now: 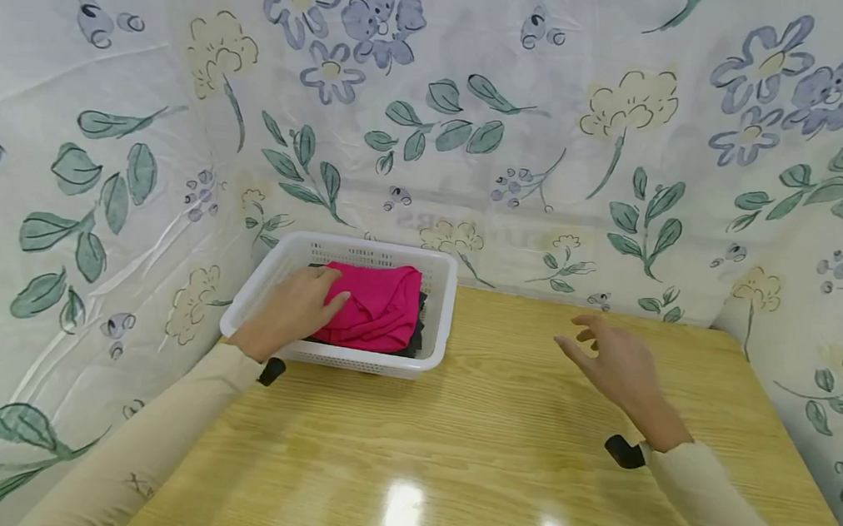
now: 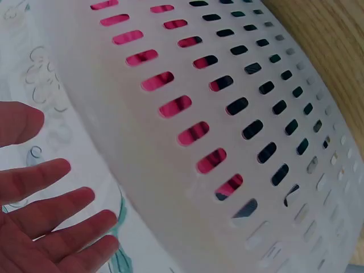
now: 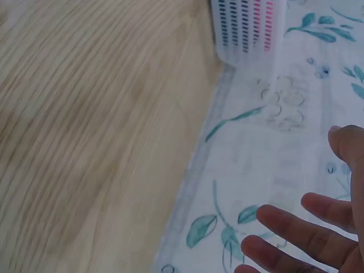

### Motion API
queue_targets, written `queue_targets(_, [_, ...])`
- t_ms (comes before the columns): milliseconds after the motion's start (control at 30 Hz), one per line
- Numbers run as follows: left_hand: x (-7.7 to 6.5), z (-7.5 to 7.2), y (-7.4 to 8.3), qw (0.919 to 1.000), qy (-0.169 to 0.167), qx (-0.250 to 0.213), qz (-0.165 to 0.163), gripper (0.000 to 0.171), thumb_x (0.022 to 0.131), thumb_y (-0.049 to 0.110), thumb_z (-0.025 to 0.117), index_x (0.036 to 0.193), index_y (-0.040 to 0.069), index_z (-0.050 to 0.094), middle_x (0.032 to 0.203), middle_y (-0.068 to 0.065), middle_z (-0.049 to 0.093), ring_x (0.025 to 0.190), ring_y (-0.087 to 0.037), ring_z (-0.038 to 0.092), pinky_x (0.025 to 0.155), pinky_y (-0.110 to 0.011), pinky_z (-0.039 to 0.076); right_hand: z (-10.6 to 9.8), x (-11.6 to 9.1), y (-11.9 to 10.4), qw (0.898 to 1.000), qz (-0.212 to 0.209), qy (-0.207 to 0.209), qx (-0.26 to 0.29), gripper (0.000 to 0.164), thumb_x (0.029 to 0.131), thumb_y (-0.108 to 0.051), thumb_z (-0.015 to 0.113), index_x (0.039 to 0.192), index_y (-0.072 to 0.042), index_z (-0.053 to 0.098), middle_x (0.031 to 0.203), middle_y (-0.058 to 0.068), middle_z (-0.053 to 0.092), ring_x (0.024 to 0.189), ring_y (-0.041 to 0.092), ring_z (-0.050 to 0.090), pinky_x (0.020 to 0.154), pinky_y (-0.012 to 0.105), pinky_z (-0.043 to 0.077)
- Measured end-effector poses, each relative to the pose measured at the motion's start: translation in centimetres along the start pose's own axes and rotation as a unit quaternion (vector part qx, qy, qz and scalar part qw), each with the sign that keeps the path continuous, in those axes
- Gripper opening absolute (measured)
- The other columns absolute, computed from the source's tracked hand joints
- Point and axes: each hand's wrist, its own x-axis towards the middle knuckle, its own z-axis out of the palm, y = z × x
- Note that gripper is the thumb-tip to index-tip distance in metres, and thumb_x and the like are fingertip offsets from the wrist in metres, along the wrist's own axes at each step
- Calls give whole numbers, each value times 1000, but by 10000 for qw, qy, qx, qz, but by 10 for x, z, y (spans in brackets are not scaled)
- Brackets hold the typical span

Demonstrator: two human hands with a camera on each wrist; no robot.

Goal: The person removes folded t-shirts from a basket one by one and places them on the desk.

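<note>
Head view: pink cloth [image 1: 376,305] is seen atop dark cloth [image 1: 414,342] inside the white basket [image 1: 438,315], placement seemingly done, anything left unclear. Fingers [image 2: 57,207] are spread, nothing gripped, on the left hand [image 1: 297,306] at the basket and right hand [image 1: 615,368] above the table [image 1: 376,434]; through the slotted wall [image 2: 131,142], cloth is clearly shown only from the wrists.

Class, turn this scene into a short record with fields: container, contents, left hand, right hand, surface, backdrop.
Container: white plastic basket with slotted walls
Contents: bright pink cloth on top of dark material
Left hand: above the basket, fingers spread, gripping nothing
Right hand: above the table, right of the basket, holding nothing
Surface: wood-grain table with bright reflections near the front
Backdrop: white covering printed with flowers and leaves
</note>
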Motion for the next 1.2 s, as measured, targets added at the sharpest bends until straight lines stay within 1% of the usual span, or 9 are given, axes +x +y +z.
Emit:
queue_targets(67, [-1,0,-3,9997,-51,-203,-145,41,101,18,65,128,-13,60,108,-27,70,94,-38,69,86,-50,56,4,5,-7,10000,-51,-37,58,62,101,-58,57,135,-7,64,112,12,76,90,31,72,64,44,56])
queue_targets(167, [-2,-1,-8,9980,-169,-462,-389,37,101,17,64,124,-11,62,97,-22,71,79,-31,67,78,-48,57,12,12,-17,9997,-204,-69,117,57,101,-55,59,130,-7,68,105,10,77,82,24,71,62,40,55])
queue_targets(300, [-2,-4,-12,9943,-323,-773,-666,34,100,17,65,121,-10,64,90,-17,71,71,-25,60,69,-44,53,20,20,-30,9989,-396,-87,220,49,102,-52,60,119,-8,74,96,6,76,71,17,68,60,37,54])
queue_targets(400, [-1,-7,-16,9912,-425,-980,-779,33,100,17,65,120,-10,66,83,-14,68,67,-23,56,64,-40,49,23,27,-39,9983,-418,-133,370,45,102,-50,60,114,-10,76,94,6,75,69,16,66,61,37,53])
queue_targets(533, [-1,-9,-22,9873,-559,-1144,-953,33,102,18,62,120,-9,65,86,-15,68,70,-25,59,67,-42,50,27,36,-55,9971,-436,-187,600,43,102,-50,60,112,-11,77,95,5,75,72,17,66,65,40,54])
queue_targets(667, [-4,-8,-30,9846,-618,-1165,-1146,33,102,18,60,119,-9,65,103,-24,70,82,-31,64,76,-49,54,35,47,-72,9949,-534,-250,814,44,103,-50,59,111,-11,78,97,5,75,77,19,67,67,40,54])
queue_targets(733, [-5,-8,-34,9837,-634,-1176,-1204,32,102,18,60,118,-9,65,108,-27,70,87,-34,66,79,-52,54,38,51,-80,9938,-544,-263,930,44,103,-50,59,110,-11,78,98,5,75,79,19,68,68,39,55])
queue_targets(967, [-4,-6,-45,9793,-701,-1334,-1353,31,102,19,61,114,-9,65,108,-29,69,95,-41,67,82,-55,54,49,67,-107,9892,-570,-250,1325,39,103,-45,62,108,-9,77,98,5,75,84,20,69,69,36,56])
queue_targets(1200, [0,-6,-51,9711,-981,-1415,-1656,35,103,22,60,117,-9,64,115,-30,68,106,-45,65,85,-54,53,61,78,-132,9838,-592,-287,1670,35,102,-42,64,105,-10,78,94,4,75,80,18,68,66,33,53])
